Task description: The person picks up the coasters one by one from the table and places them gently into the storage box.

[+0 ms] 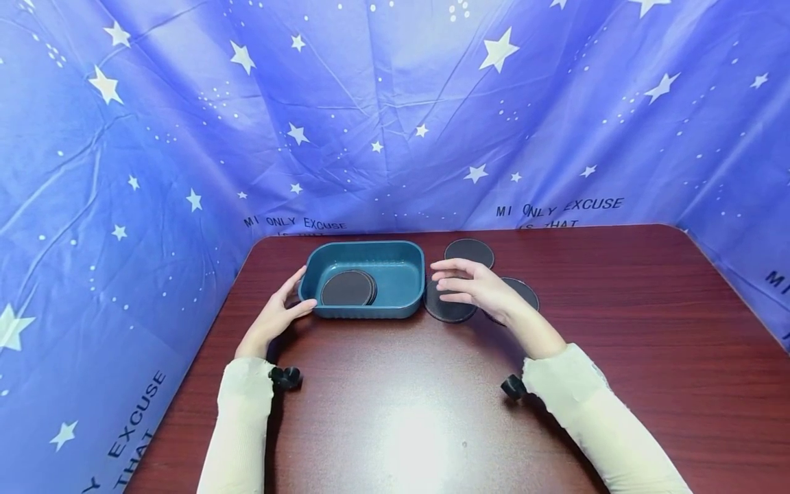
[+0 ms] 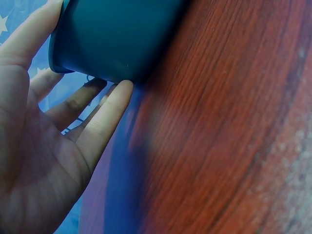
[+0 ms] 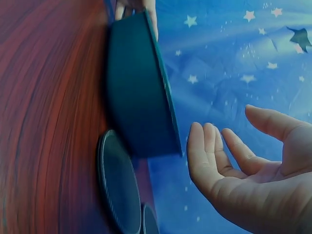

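I list three black discs (image 1: 444, 309) below and beside the relaxed, empty fingers of the right hand (image 1: 484, 286), likely light, stiff, best pinched by the rim, and more inside the teal tray (image 1: 370, 313) the left hand (image 1: 279, 317) grips.

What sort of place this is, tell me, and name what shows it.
Probably a makeshift recording booth: star-printed cloth hangs on three sides of a wood-grained table, and a small black device sits at the left wrist.
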`<state>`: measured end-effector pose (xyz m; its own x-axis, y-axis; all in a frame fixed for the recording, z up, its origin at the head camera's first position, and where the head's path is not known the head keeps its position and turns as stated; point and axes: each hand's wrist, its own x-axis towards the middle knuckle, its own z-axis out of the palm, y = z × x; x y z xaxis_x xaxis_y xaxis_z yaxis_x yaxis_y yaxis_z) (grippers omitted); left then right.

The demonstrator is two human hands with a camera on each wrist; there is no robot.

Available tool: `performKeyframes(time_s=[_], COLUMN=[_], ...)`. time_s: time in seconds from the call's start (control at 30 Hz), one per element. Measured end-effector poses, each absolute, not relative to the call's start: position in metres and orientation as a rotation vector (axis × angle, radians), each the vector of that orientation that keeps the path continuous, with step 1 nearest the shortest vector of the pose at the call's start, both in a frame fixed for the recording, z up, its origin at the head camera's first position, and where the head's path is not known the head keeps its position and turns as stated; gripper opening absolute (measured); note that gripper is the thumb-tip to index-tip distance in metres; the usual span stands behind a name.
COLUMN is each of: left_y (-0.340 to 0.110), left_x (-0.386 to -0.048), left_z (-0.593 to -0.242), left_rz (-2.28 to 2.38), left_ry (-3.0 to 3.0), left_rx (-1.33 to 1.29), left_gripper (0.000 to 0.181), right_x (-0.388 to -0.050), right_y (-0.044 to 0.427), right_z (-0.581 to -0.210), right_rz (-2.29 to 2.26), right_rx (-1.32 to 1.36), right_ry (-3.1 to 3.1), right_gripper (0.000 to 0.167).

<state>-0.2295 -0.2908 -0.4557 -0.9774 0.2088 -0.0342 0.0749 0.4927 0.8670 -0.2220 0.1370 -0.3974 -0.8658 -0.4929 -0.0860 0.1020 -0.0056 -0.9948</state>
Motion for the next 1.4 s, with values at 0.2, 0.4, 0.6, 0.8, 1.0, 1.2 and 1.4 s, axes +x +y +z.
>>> performKeyframes(time_s=[0.2,0.4,0.6,0.8,1.0,1.2,1.4], left_y=[-0.286,-0.278,-0.277,-0.279,-0.29,-0.292,-0.291], left_x=[-0.224,-0.215,-0.215,-0.218,-0.229,-0.23,-0.23], left_z=[-0.445,-0.427,-0.425,-0.431,-0.454,-0.456,-0.456], left_rz=[1.496,1.479,1.47,1.463,1.478,1.47,1.479], left_ry=[2.57,2.553,2.564,2.577,2.6,2.615,2.605], left_rx=[0.228,0.204,0.207,0.218,0.218,0.232,0.231], left_gripper=[0.081,0.081,0.081,0.081,0.081,0.081,0.081], right_x=[-0.225,-0.225,-0.225,-0.222,-0.218,-0.219,-0.218], right_y=[0.162,0.186,0.21,0.237,0.258,0.271,0.28], right_z=[-0.404,-0.411,-0.417,-0.426,-0.428,-0.434,-0.44], right_rz=[-1.913,-1.936,-1.965,-2.082,-2.214,-2.198,-2.1], right_rx=[-0.358,-0.328,-0.272,-0.246,-0.236,-0.176,-0.116], right_ry=[1.949,1.997,2.036,1.982,1.882,1.945,2.008], right_gripper=[0.054,0.057,0.06,0.049,0.033,0.04,0.051])
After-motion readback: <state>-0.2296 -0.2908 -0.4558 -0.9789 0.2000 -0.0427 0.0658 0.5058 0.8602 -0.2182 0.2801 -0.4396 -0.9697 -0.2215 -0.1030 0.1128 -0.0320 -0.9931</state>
